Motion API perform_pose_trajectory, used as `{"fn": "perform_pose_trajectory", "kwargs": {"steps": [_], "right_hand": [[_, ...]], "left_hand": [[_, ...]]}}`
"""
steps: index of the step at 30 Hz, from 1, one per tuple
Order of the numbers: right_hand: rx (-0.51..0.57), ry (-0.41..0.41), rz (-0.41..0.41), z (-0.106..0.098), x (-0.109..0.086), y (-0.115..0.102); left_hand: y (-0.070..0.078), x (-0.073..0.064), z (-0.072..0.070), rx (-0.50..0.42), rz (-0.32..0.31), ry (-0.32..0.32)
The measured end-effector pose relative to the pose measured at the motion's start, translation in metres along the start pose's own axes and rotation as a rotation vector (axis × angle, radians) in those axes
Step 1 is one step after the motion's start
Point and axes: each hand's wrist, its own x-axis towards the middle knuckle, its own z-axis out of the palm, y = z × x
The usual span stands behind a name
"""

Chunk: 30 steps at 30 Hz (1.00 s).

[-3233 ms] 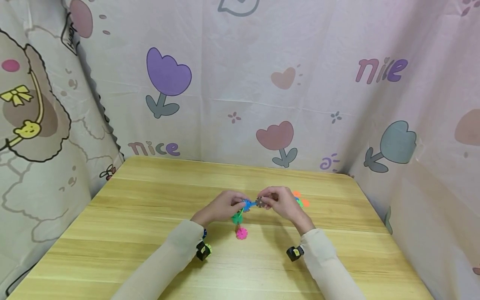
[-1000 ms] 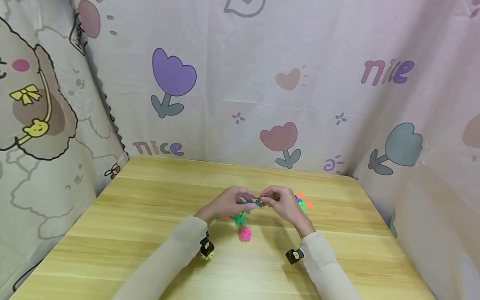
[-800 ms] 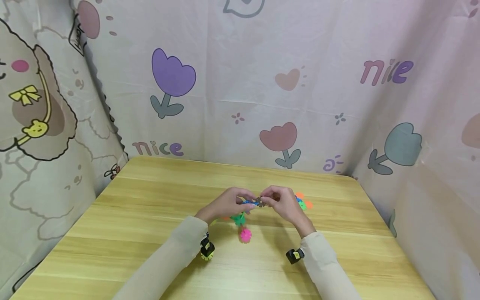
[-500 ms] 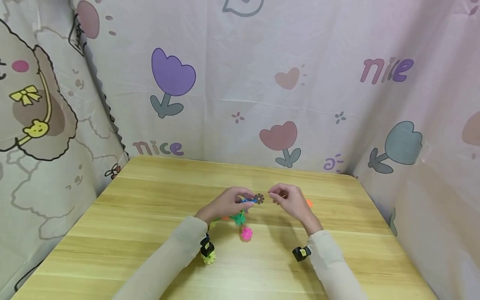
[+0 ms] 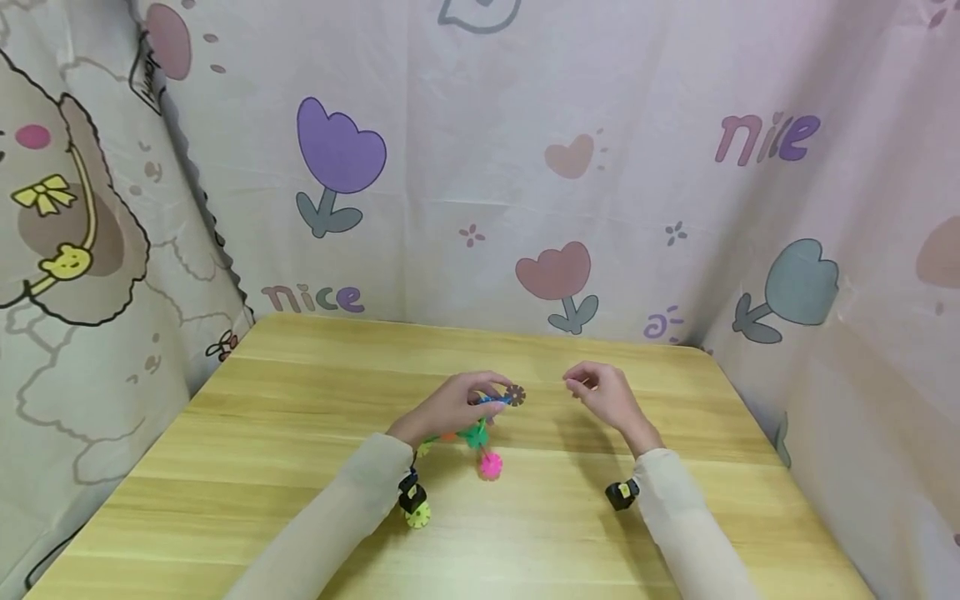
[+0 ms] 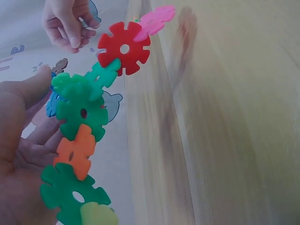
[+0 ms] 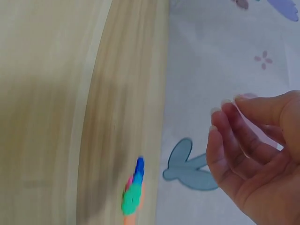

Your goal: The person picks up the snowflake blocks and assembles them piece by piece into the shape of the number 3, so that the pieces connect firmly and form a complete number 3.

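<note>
My left hand (image 5: pixel 453 407) holds a branching build of notched plastic snowflake discs above the table, gripping it by the blue disc (image 5: pixel 492 402). A brown disc (image 5: pixel 519 390) sticks out past the fingertips, joined to the blue one. Below hang a green disc (image 5: pixel 476 437), a pink disc (image 5: pixel 491 465) and a yellow disc (image 5: pixel 417 514). The left wrist view also shows a red disc (image 6: pixel 111 46) and an orange disc (image 6: pixel 77 152) in this build. My right hand (image 5: pixel 609 402) is held apart to the right, fingers loosely bent, nothing between them.
A second small cluster of coloured discs (image 7: pixel 131 198) lies on the wooden table (image 5: pixel 315 367) near its far edge; my right hand hides it in the head view. A printed curtain (image 5: pixel 450 125) stands behind the table.
My right hand has let go of the brown disc and moved right and slightly up. The brown disc stays attached to the build in my left hand.
</note>
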Motion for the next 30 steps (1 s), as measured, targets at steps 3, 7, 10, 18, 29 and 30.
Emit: {"fn": "perform_pose_trajectory", "kwargs": {"steps": [3, 7, 10, 18, 29, 30], "right_hand": [[-0.067, -0.016, 0.021, -0.007, 0.003, 0.008], [-0.147, -0.049, 0.05, -0.015, 0.005, 0.02], [-0.184, -0.079, 0.097, -0.02, 0.003, 0.028], [-0.244, -0.147, 0.231, -0.019, -0.005, 0.045], [-0.306, -0.121, 0.189, -0.011, -0.004, 0.06], [-0.304, -0.115, 0.196, -0.011, -0.004, 0.06]], "left_hand": [[-0.001, 0.0, 0.0, -0.007, 0.013, 0.003], [0.0, 0.0, 0.0, -0.011, 0.011, -0.002], [0.001, 0.0, 0.001, -0.01, 0.002, 0.0], [0.001, 0.001, 0.003, -0.021, -0.011, 0.003], [0.001, 0.0, 0.003, -0.034, -0.008, -0.001], [0.001, 0.0, 0.003, -0.037, -0.012, 0.0]]}}
